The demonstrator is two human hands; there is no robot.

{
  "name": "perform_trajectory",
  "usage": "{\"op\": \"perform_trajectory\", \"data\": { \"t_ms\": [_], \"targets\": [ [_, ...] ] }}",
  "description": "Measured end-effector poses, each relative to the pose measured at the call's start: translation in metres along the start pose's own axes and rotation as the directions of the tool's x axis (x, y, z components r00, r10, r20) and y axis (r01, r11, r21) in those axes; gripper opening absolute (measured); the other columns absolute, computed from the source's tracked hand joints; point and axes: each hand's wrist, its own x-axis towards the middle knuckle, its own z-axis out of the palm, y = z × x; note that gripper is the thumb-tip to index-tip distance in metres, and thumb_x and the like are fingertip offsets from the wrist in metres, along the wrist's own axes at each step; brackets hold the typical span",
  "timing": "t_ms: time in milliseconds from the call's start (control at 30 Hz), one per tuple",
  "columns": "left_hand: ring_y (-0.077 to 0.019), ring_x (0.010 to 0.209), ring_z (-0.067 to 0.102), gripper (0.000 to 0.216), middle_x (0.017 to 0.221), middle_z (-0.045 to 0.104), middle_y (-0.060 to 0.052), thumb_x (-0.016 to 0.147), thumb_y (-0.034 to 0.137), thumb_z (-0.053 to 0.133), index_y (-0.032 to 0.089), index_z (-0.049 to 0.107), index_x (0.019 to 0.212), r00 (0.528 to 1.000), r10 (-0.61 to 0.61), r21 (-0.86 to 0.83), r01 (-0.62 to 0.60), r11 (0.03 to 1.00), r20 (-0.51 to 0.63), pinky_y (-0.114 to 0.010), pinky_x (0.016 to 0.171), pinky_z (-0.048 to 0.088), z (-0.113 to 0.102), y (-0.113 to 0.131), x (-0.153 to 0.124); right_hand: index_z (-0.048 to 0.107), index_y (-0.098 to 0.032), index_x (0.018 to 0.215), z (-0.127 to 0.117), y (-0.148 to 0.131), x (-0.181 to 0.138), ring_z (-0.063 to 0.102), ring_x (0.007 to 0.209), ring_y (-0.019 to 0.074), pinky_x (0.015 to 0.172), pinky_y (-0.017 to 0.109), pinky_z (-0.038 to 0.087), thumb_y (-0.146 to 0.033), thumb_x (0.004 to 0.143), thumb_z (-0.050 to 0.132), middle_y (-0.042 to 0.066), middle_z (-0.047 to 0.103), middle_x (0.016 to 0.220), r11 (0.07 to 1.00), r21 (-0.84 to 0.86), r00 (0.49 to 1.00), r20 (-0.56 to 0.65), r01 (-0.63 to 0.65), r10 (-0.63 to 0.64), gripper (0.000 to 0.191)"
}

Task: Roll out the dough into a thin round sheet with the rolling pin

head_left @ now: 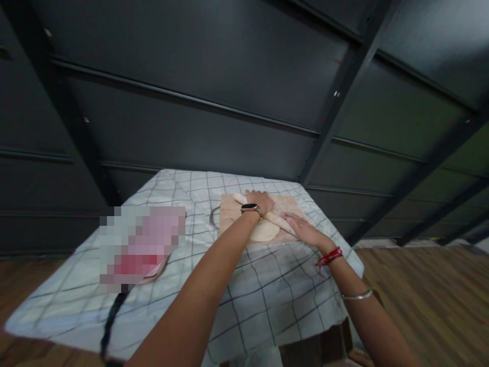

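Note:
A pale wooden rolling pin lies slantwise across a wooden board. My left hand, a watch at its wrist, is closed over the pin toward its far left end. Over the near right end lies my right hand, its fingers together on the wood. A flat, pale round of dough rests on the board, partly under the pin and beside my left wrist. Light flour-like marks show on the board.
A white checked cloth covers the table. At the left lies a pink phone-like object, mostly pixelated, with a black cord. A thin metal loop sticks out beside the board. Dark panelled walls stand behind the table.

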Motion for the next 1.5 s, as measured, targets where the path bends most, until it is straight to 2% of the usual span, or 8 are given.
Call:
{"op": "perform_trajectory", "data": {
  "t_ms": [167,333,467,633,800,1100,1333,1500],
  "targets": [
    [-0.0231,0.105,0.057,0.036,0.122,0.055,-0.010,0.093,0.035,0.056,0.015,0.055,0.122,0.998,0.070,-0.007,-0.070,0.998,-0.003,-0.044,0.089,0.049,-0.001,-0.004,-0.007,0.053,-0.011,0.131,0.007,-0.023,-0.014,0.046,0.129,0.0225,0.108,0.045,0.036,-0.038,0.101,0.019,0.014,0.056,0.134,0.984,-0.159,0.993,-0.078,0.075,-0.088,0.053],
    [-0.0301,0.111,0.051,0.029,0.118,0.061,-0.012,0.091,0.033,0.052,0.017,0.064,0.111,0.990,0.138,0.026,-0.138,0.990,0.002,-0.049,0.098,0.031,-0.003,-0.017,-0.024,0.051,-0.003,0.130,0.025,-0.059,-0.028,0.055,0.119,0.0242,0.105,0.042,0.041,-0.022,0.096,0.033,0.019,0.060,0.125,0.936,-0.320,0.956,-0.202,0.143,-0.215,0.043],
    [-0.0311,0.110,0.050,0.030,0.116,0.064,-0.012,0.089,0.027,0.045,0.018,0.067,0.106,0.989,0.147,0.058,-0.147,0.987,0.009,-0.048,0.098,0.024,-0.003,-0.022,-0.031,0.051,-0.005,0.131,0.037,-0.069,-0.031,0.055,0.119,0.0243,0.107,0.040,0.040,-0.018,0.091,0.040,0.018,0.060,0.127,0.911,-0.393,0.931,-0.272,0.123,-0.243,0.043],
    [-0.0305,0.111,0.051,0.028,0.110,0.067,-0.012,0.088,0.030,0.048,0.018,0.068,0.103,0.993,0.112,0.056,-0.113,0.992,0.020,-0.048,0.099,0.024,0.002,-0.016,-0.017,0.052,-0.007,0.130,0.030,-0.053,-0.025,0.056,0.118,0.0230,0.104,0.040,0.042,-0.019,0.094,0.037,0.016,0.061,0.127,0.939,-0.316,0.949,-0.231,0.135,-0.214,0.041],
    [-0.0267,0.108,0.055,0.040,0.111,0.064,-0.012,0.092,0.047,0.050,0.014,0.063,0.110,0.999,0.037,0.037,-0.037,0.999,0.015,-0.048,0.098,0.033,0.006,-0.004,0.004,0.055,-0.015,0.128,0.013,-0.026,-0.014,0.054,0.120,0.0216,0.103,0.044,0.042,-0.031,0.100,0.032,0.012,0.062,0.127,0.968,-0.233,0.979,-0.154,0.094,-0.132,0.040],
    [-0.0294,0.102,0.057,0.036,0.107,0.065,-0.022,0.091,0.028,0.042,0.007,0.063,0.111,0.999,-0.003,0.034,0.004,0.999,-0.053,-0.040,0.086,0.036,0.005,0.007,0.004,0.065,-0.013,0.117,0.001,-0.006,0.001,0.055,0.120,0.0226,0.104,0.043,0.041,-0.035,0.101,0.020,0.014,0.065,0.122,0.978,-0.207,0.989,-0.137,0.026,-0.056,0.052],
    [-0.0301,0.108,0.054,0.031,0.115,0.064,-0.016,0.089,0.027,0.045,0.016,0.067,0.106,0.993,0.118,0.071,-0.116,0.991,-0.022,-0.045,0.094,0.032,-0.001,-0.008,-0.019,0.053,-0.007,0.128,0.022,-0.046,-0.026,0.055,0.119,0.0257,0.103,0.046,0.041,-0.029,0.097,0.038,0.018,0.062,0.124,0.944,-0.317,0.964,-0.207,0.097,-0.169,0.041],
    [-0.0301,0.124,0.043,0.041,0.137,0.051,-0.010,0.094,0.029,0.033,0.022,0.059,0.124,0.964,0.257,0.123,-0.248,0.961,-0.064,-0.047,0.103,0.026,0.002,-0.035,-0.048,0.052,-0.004,0.129,0.043,-0.082,-0.041,0.052,0.122,0.0306,0.107,0.051,0.036,-0.020,0.087,0.053,0.022,0.058,0.129,0.878,-0.471,0.926,-0.292,0.078,-0.239,0.045]
  ]
}}
